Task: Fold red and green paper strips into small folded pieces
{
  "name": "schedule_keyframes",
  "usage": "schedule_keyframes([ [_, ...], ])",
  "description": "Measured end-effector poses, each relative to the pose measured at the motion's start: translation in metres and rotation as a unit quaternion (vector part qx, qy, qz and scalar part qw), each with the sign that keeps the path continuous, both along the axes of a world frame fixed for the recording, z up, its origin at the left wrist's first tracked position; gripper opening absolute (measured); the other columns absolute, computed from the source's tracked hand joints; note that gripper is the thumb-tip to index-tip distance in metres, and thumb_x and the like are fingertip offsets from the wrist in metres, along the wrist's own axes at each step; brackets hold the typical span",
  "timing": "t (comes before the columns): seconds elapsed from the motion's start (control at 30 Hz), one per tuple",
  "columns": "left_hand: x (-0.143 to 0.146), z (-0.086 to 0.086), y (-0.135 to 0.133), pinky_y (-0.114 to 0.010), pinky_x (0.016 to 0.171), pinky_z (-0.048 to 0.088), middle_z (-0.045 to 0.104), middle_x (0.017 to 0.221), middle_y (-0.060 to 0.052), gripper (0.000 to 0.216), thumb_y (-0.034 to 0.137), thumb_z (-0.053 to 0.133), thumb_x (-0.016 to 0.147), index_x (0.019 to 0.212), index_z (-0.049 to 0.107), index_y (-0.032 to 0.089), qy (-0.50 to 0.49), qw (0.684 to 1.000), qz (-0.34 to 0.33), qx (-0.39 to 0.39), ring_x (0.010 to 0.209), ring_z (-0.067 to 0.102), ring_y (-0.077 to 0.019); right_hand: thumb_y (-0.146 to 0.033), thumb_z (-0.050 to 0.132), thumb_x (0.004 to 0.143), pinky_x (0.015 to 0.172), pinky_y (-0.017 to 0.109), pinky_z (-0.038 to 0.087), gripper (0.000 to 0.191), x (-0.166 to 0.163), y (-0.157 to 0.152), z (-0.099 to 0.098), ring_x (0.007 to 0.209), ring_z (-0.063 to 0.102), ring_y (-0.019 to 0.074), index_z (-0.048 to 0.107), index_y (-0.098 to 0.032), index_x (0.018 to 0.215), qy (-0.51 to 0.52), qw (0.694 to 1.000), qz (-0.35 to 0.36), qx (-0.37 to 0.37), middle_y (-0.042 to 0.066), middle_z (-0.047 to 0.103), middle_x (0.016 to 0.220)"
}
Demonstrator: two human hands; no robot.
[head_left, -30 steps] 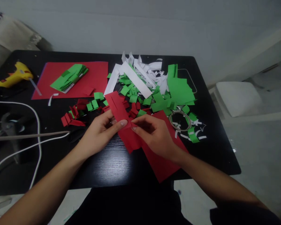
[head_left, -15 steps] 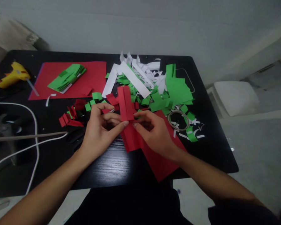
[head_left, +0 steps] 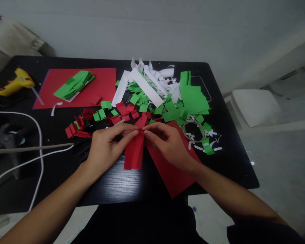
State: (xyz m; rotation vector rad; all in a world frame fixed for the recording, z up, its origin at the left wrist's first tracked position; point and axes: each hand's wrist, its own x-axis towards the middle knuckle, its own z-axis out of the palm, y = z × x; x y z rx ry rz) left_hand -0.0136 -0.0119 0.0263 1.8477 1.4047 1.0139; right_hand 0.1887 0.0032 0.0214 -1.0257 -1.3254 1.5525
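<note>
My left hand [head_left: 112, 142] and my right hand [head_left: 167, 144] meet over the middle of the black table [head_left: 117, 189]. Between them they pinch a creased red paper strip [head_left: 133, 154]. Its lower part hangs toward me, and fingers cover the place where it is gripped. A larger red sheet [head_left: 173, 176] lies under my right hand. Scissors [head_left: 82, 147] with black handles rest beside my left wrist, mostly hidden. Small red paper pieces [head_left: 123, 108] are scattered just beyond my fingers.
White strips [head_left: 147, 86] and green scraps [head_left: 142, 98] are heaped at the back. A ring of tape [head_left: 194, 131] lies to the right. At left are a yellow glue gun [head_left: 15, 83], a white cable [head_left: 40, 145] and a red sheet [head_left: 101, 76] bearing folded green paper [head_left: 73, 84].
The upper part of the red strip, which stood up above my fingers, has gone down. Its lower part now hangs straighter and a little further left. Both hands keep their pinch.
</note>
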Motion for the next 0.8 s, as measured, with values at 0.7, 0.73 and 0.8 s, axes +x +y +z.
schedule_keyframes([
  [0.7, 0.002, 0.007, 0.000, -0.024, 0.065, 0.053, 0.076, 0.087, -0.001, 0.018, 0.037, 0.068, 0.096, 0.095, 0.077, 0.021, -0.079, 0.994, 0.003, -0.069, 0.074, 0.068, -0.0150, -0.034, 0.076, 0.094, 0.086, 0.034, 0.058, 0.013, 0.006, 0.007, 0.000, 0.086, 0.074, 0.0188, 0.079, -0.023, 0.088, -0.083, 0.985, -0.010, 0.152, 0.003, 0.080, 0.089],
  [0.73, 0.002, 0.007, 0.000, -0.025, 0.065, 0.053, 0.075, 0.088, -0.001, 0.018, 0.037, 0.067, 0.096, 0.095, 0.077, 0.021, -0.071, 0.996, 0.002, -0.060, 0.075, 0.068, -0.0153, -0.035, 0.076, 0.093, 0.081, 0.032, 0.058, 0.014, 0.006, 0.006, 0.000, 0.083, 0.074, 0.0180, 0.079, -0.023, 0.088, -0.071, 0.989, -0.004, 0.131, 0.002, 0.080, 0.087],
  [0.8, 0.002, 0.007, 0.001, -0.026, 0.069, 0.053, 0.075, 0.090, -0.002, 0.016, 0.035, 0.068, 0.096, 0.094, 0.077, 0.022, -0.056, 0.998, -0.003, -0.038, 0.079, 0.068, -0.0165, -0.034, 0.077, 0.092, 0.076, 0.029, 0.059, 0.013, 0.006, 0.006, 0.002, 0.081, 0.074, 0.0169, 0.080, -0.022, 0.088, -0.056, 0.993, 0.006, 0.100, 0.002, 0.080, 0.086],
])
